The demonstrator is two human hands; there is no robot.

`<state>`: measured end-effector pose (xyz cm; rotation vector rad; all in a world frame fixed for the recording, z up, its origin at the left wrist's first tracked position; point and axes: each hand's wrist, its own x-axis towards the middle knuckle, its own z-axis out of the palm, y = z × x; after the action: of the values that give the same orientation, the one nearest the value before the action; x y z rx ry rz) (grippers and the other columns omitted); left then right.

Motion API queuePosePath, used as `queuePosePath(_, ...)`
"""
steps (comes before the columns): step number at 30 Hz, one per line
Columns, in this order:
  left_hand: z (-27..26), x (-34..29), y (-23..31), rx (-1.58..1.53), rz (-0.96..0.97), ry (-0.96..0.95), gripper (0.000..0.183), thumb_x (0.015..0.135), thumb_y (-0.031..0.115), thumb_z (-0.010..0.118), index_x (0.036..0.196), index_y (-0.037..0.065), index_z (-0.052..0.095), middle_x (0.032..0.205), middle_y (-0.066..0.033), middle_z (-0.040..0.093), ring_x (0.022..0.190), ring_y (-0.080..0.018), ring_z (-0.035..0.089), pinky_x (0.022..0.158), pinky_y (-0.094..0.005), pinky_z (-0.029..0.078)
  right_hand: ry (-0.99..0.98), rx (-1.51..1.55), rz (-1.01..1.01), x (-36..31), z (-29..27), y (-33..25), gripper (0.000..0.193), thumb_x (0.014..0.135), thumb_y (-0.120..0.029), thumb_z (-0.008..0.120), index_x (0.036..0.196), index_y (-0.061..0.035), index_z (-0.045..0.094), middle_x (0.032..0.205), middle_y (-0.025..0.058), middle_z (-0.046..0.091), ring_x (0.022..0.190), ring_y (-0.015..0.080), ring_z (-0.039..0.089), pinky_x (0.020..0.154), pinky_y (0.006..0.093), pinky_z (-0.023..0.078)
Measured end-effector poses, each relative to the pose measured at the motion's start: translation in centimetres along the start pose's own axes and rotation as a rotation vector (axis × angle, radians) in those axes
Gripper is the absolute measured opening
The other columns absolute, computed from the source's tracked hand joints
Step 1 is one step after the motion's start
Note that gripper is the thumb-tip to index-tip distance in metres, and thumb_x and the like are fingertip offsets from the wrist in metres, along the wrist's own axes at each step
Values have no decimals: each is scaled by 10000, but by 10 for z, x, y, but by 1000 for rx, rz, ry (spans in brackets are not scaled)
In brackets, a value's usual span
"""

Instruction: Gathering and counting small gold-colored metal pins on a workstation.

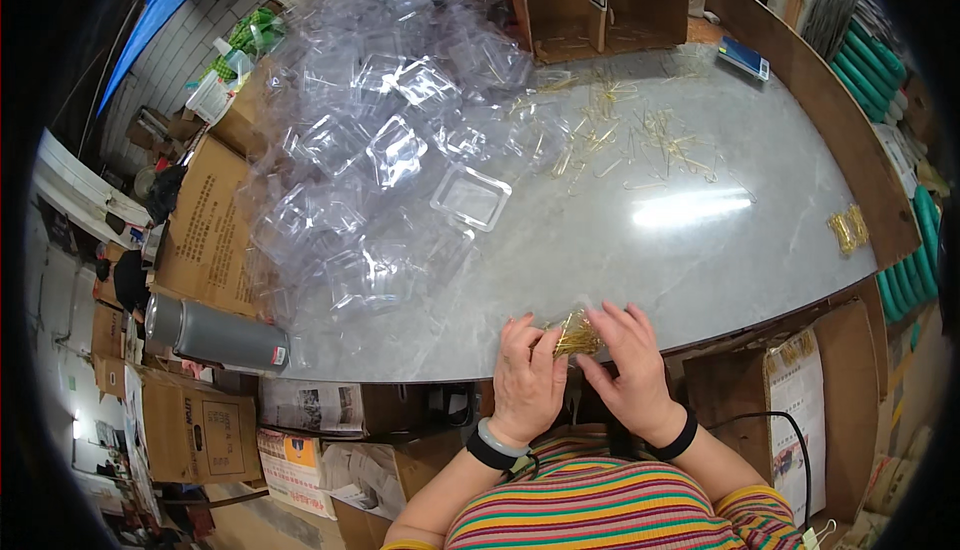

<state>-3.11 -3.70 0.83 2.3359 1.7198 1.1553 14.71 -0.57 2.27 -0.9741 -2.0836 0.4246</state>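
Note:
A small clear plastic pack filled with gold wire hooks (pixel 577 334) is held at the near edge of the table. My left hand (pixel 530 375) closes on its left side, fingers bent. On the other side my right hand (pixel 632 365) grips it between thumb and fingers. The hands partly cover the pack, so whether its lid is closed cannot be told. Farther up the table lie loose gold wire hooks (pixel 670 145), scattered and tangled. A big heap of clear plastic clamshell boxes (pixel 397 150) fills the left side, with one open-looking box (pixel 472 198) at its right edge.
A grey bottle (pixel 230 336) lies on its side at the left edge. Bundled gold hooks (pixel 848 230) rest at the far right, by a raised cardboard border (pixel 850 120). At the back are a cardboard box (pixel 560 20) and a small blue flat object (pixel 743 57).

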Motion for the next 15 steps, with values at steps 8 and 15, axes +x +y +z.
queuePosePath(8,-7,5,5,-107,-67,2,356,989,76,525,1337,3,548,1343,-199,533,1226,-391,519,1046,-468,425,95,-6,-58,5,-2,-8,289,737,-151,817,947,-53,644,1303,114,579,1248,352,513,1086,546,383)
queuePosePath(15,-2,2,2,-10,-19,22,384,936,62,592,1315,4,571,1321,-167,557,1227,-375,524,1022,-471,456,29,-229,-215,12,-1,-10,151,782,-134,751,873,-63,653,1335,80,571,1326,301,464,1148,556,325)
